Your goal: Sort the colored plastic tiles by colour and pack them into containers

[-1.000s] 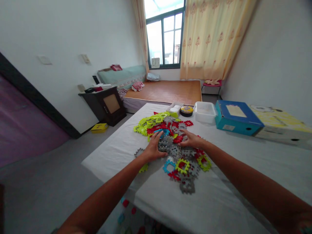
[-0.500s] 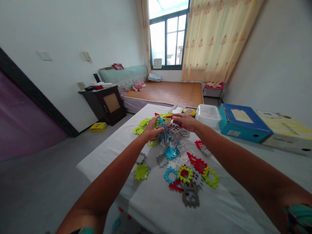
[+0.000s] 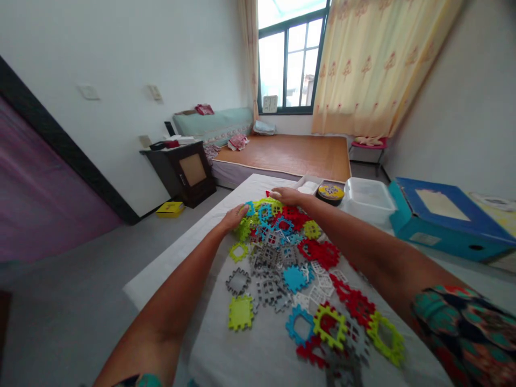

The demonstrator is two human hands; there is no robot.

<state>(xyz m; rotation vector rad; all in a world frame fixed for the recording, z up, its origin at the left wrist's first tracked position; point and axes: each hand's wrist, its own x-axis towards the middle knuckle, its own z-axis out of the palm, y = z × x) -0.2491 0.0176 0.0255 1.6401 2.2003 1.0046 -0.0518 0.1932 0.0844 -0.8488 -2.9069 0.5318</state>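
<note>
A heap of plastic interlocking building pieces (image 3: 271,236) with toothed edges lies across the table, in lime, blue, red, grey and white. My left hand (image 3: 236,216) rests against the heap's far left side, its fingers stretched beside lime pieces and a small blue piece (image 3: 250,208). At the heap's back edge my right hand (image 3: 287,195) reaches over with extended fingers, a bit of red piece (image 3: 268,193) showing by its fingertips. Nearer to me lie a solid lime square (image 3: 241,313), a grey frame (image 3: 237,281) and a blue frame (image 3: 300,325).
The table has a white cloth (image 3: 226,355). Along its back right stand a white tray (image 3: 309,185), a round yellow-topped tin (image 3: 330,192), a clear plastic box (image 3: 368,199) and a blue carton (image 3: 443,215). Beyond are a bed (image 3: 286,156) and a dark cabinet (image 3: 189,172).
My hands have moved out from the heap's middle to its left and back edges. The heap now lies lower and more spread out, and the view has shifted closer.
</note>
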